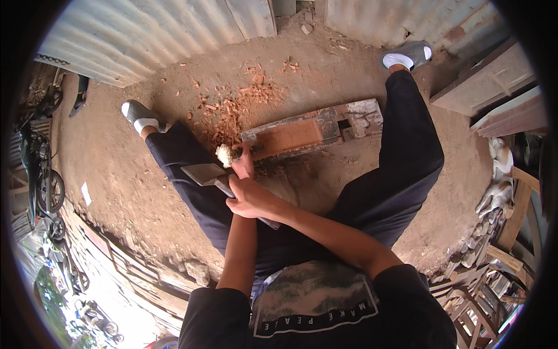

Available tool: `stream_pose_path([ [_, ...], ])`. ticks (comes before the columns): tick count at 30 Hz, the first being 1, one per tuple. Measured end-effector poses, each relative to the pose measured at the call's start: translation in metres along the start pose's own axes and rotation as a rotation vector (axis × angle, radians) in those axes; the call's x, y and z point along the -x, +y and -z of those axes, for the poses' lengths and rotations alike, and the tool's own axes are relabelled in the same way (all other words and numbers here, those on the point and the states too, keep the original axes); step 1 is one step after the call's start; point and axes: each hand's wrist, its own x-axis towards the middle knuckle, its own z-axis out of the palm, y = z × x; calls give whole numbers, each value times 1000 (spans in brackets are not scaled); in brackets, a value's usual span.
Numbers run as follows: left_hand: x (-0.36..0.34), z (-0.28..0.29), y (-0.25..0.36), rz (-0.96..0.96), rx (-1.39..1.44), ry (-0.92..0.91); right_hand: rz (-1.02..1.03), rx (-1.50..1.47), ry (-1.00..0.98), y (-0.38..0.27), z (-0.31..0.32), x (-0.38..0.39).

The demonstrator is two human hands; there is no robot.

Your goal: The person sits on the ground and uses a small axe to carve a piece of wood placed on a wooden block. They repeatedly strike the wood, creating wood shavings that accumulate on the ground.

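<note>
I sit with my legs apart over a long wooden block (361, 110) that lies on the ground, with a smooth reddish-brown stretch and a square hole. My left hand (244, 166) is closed around a short piece with a pale, rough end (224, 155), beside the block's near left end; most of that piece is hidden. Crossing over my left forearm, my right hand (247, 198) grips a broad-bladed chopping tool. Its flat grey blade (203, 173) points left over my left thigh, and its other end shows below the hand.
Reddish wood chips (238, 107) are scattered on the dirt floor beyond the block. Corrugated metal sheets (163, 35) stand at the back. Motorbikes (46, 180) are at the left. On the right are a wooden box (482, 81), a lying animal (499, 195) and stacked scrap wood (476, 296).
</note>
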Motion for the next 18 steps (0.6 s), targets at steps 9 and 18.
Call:
stream_pose_path([
  [9,2,11,-4,-1,-23,5,-32,88,206,2,-11,-13],
  [18,-6,4,-8,-14,-57,1,41,0,149,14,10,-14],
])
